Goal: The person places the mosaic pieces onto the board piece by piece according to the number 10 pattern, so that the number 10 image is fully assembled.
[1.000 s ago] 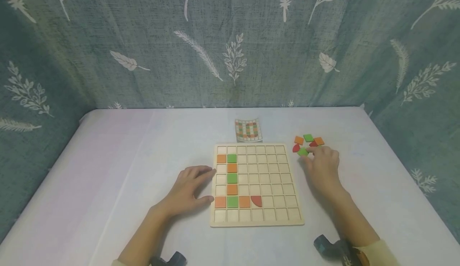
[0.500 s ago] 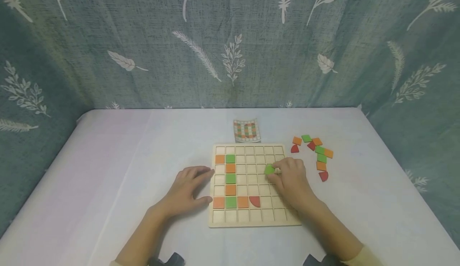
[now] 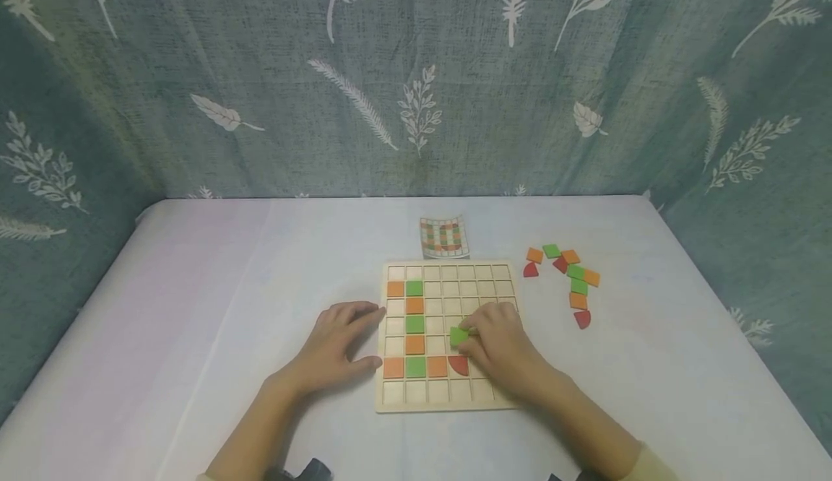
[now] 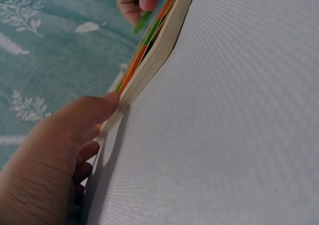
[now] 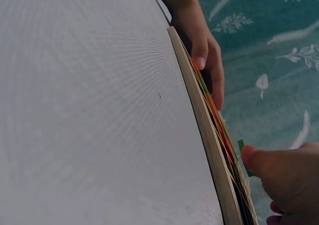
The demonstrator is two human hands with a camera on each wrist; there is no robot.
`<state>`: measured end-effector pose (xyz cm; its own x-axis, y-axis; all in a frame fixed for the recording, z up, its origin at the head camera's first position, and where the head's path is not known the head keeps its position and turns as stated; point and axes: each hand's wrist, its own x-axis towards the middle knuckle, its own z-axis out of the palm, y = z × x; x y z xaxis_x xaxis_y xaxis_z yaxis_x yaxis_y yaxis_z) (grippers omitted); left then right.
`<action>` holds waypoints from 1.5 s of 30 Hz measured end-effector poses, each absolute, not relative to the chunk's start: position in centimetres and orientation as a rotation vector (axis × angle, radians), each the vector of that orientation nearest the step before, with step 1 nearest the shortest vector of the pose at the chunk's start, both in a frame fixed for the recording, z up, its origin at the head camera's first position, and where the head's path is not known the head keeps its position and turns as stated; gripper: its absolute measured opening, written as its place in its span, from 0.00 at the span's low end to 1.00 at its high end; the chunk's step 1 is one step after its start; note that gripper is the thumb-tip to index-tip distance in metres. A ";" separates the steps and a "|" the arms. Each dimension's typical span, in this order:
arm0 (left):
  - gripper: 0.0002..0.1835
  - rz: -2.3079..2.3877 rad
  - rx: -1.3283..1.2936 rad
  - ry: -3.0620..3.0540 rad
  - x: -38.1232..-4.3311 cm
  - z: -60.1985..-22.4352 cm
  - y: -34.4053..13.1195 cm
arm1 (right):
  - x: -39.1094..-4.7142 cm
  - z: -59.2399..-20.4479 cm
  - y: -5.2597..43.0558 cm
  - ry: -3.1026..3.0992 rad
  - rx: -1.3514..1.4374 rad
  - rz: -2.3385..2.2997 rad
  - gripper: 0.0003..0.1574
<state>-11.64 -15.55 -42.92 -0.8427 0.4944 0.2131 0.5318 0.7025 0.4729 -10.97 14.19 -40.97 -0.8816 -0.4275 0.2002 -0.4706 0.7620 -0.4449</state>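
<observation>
My right hand [image 3: 500, 347] pinches a green square tile [image 3: 458, 336] between thumb and fingertips, over the wooden grid board [image 3: 455, 401]. That tile is just above the red quarter-circle tile [image 3: 458, 365] in the head view; in the right wrist view the green tile [image 5: 242, 148] stands on edge, raised off the board. My left hand [image 3: 341, 344] rests at the board's left edge, thumb and index fingertip touching it, the other fingers relaxed. Orange tiles [image 3: 414, 344] and green tiles [image 3: 414, 367] sit in cells on the board's left side.
Behind the board lies a small curled pattern card [image 3: 445, 237]. To the right, several loose tiles are scattered on the white table [image 3: 195, 308]: orange squares [image 3: 578, 300], green squares [image 3: 551, 250] and red quarter-circles [image 3: 582, 319]. A leaf-patterned curtain [image 3: 260, 141] surrounds the table.
My right hand has gone from the loose tiles on the right to over the board, carrying a green tile left and toward the red tile. The left hand stays at the board's edge.
</observation>
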 end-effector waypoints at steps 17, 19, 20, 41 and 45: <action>0.36 -0.824 -0.873 -2.816 -11.6 -43.5 -15.7 | -11.2 -42.1 15.0 -2.858 0.822 0.877 0.12; 0.36 -0.813 -0.878 -2.810 -11.6 -43.8 -15.6 | -11.1 -42.2 15.0 -2.867 0.810 0.894 0.12; 0.36 -0.810 -0.880 -2.807 -11.5 -43.9 -15.6 | -11.1 -42.2 15.0 -2.870 0.804 0.902 0.12; 0.36 -0.811 -0.887 -2.768 -11.2 -44.8 -16.0 | -13.1 -41.4 19.1 -2.913 0.443 1.067 0.14; 0.37 -0.815 -0.886 -2.780 -11.4 -44.6 -16.0 | -14.0 -40.7 21.3 -2.922 0.318 1.020 0.16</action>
